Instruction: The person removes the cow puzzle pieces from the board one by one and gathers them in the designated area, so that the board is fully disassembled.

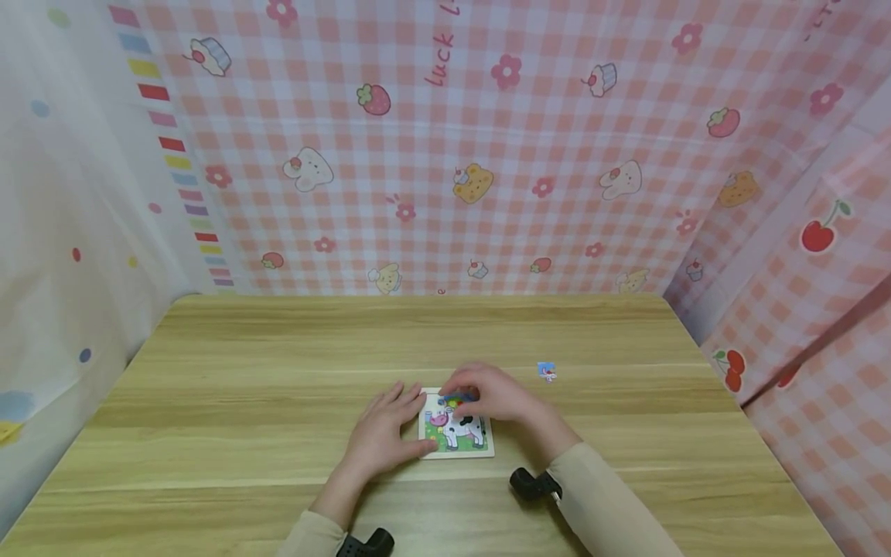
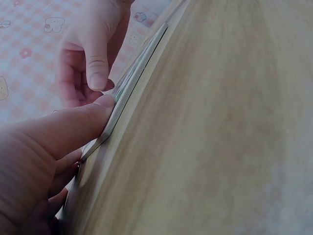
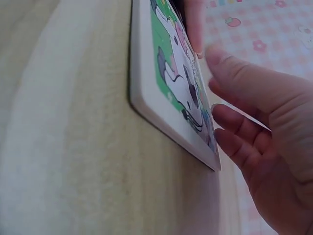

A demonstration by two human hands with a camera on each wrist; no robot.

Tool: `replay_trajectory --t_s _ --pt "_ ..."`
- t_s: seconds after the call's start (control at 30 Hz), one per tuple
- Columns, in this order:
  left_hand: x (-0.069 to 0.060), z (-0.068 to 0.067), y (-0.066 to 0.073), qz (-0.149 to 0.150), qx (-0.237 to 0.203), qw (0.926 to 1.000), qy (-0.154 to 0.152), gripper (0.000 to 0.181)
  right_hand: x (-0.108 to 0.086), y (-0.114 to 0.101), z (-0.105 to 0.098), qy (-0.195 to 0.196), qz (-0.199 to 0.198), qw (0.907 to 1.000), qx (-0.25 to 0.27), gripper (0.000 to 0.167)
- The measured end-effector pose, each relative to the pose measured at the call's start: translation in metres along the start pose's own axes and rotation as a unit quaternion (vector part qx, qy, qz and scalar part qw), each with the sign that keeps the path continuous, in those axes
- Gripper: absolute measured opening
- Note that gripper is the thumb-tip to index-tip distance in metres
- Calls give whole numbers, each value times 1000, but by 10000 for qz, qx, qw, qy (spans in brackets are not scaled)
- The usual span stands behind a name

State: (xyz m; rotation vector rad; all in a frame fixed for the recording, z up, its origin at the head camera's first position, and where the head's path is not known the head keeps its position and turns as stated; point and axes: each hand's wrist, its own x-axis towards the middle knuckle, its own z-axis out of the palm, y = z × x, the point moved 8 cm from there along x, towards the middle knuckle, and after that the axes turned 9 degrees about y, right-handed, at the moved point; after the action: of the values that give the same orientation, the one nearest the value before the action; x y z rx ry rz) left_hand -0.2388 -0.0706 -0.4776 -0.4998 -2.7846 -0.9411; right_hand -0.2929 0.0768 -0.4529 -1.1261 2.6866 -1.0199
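Observation:
A small square puzzle board with a pale frame and a cow picture lies flat on the table. My left hand lies along its left side, fingers spread and fairly straight. The left thumb presses the near left corner. Over the upper part of the board, my right hand bends its fingers and thumb about a colourful puzzle piece with blue on it, partly hidden by the fingers. In the right wrist view, the right fingertips meet the board's far side. Farther back lies a loose blue puzzle piece.
The wood-grain table reaches back to a pink checked curtain. More cloth hangs at the left and right sides. Black wrist cameras are strapped at both sleeves.

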Motion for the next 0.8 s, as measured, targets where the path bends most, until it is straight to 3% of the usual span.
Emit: replay_trajectory --t_s 0.33,0.8 --pt "1 0 0 1 -31 10000 36 78 7 -3 6 -362 -195 9982 -440 28" --pt "2 -3 4 113 -174 9995 242 78 13 0 12 -623 -154 9963 -578 22"
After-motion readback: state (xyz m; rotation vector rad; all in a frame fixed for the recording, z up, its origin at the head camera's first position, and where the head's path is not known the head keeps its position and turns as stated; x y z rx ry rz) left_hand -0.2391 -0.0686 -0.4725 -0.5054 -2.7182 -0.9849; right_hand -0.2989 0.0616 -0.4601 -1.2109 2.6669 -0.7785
